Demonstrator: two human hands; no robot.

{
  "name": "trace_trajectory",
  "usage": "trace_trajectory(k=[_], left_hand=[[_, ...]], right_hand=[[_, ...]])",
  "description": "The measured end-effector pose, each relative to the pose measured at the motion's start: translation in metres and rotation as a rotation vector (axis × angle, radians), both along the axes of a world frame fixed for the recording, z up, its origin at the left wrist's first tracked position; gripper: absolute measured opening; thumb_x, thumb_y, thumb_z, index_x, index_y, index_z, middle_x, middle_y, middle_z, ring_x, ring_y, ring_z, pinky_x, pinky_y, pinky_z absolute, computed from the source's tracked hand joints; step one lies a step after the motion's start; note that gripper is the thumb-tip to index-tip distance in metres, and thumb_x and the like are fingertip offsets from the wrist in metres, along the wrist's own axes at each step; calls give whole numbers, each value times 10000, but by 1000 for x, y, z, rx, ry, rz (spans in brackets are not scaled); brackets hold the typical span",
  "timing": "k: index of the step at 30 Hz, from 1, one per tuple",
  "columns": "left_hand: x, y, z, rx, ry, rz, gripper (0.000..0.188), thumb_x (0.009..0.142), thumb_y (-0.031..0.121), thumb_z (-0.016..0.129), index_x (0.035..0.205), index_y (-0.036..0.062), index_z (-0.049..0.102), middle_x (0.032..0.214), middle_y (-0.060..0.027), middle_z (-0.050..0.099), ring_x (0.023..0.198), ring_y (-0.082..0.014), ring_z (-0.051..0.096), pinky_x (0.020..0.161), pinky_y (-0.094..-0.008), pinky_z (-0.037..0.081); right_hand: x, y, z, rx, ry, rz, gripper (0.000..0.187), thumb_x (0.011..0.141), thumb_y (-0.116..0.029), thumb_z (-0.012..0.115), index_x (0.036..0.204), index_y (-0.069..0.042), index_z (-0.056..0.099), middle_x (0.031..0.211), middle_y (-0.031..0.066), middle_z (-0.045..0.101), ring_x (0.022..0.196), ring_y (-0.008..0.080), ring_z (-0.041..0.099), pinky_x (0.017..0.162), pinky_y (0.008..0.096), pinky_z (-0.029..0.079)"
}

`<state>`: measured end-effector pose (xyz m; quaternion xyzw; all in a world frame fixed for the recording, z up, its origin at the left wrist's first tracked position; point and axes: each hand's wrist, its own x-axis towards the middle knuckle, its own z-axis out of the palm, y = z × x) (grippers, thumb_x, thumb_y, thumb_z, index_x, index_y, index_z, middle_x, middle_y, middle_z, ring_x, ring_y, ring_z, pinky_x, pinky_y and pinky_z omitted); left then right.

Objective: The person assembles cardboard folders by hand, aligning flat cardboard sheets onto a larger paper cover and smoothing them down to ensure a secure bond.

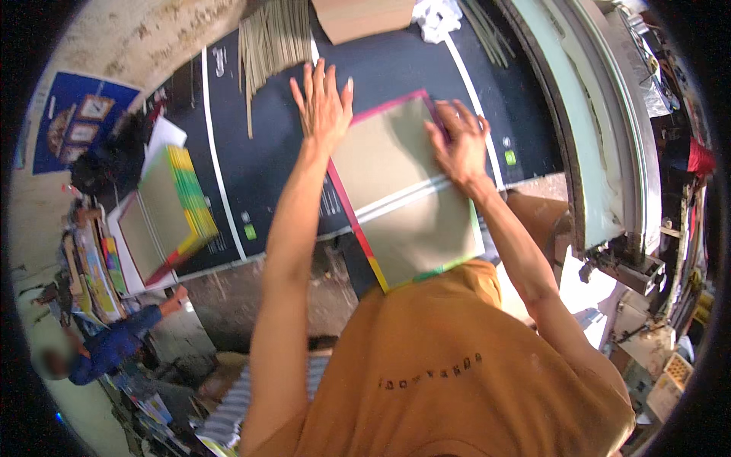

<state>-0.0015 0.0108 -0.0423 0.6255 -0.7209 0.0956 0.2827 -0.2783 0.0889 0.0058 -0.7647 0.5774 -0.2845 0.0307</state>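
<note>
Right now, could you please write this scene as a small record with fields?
Left hand: spread open beside the far left corner of the grey book cover
Right hand: blurred, at the cover's right edge; grip unclear
Cover: coloured border, pale stripes across; near end reaches past the dark worktable's edge
Table, left: stack of similar covers
Table, far side: long thin strips, crumpled white material
Lower left: another person's blue sleeve

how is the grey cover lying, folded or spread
Spread: the grey cover has both panels showing, one on each side of the pale strips across its middle.
</note>
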Motion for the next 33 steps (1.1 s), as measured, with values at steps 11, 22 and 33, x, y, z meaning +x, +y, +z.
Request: trace_trajectory(k=[11,22,33], left_hand=[[9,18,25,238,438,-297,360,992,275,661,1272,51,640,1344,-160,656,1215,-351,639,1036,-456,498],[109,122,231,292,803,-416,288,926,53,744,1193,-15,660,1164,-109,724,1052,-148,674,947,-308,524],[59,216,71,367,265,72,573,996,109,589,1545,67,430,1617,-208,374,1510,-426,333,1234,-519,294]], right_hand=[[-103,172,-22,1020,-976,-98,409,916,-137,712,1256,68,613,1130,141,690,1039,199,641,944,357,510],[-38,80,207,77,-107,51,343,768,78,644,1100,-4,645,979,130,678,931,277,641,938,400,490],[-31,111,67,489,297,337,825,890,-321,758,1600,-169,367,1596,137,399,1456,336,400,1119,649,333]])
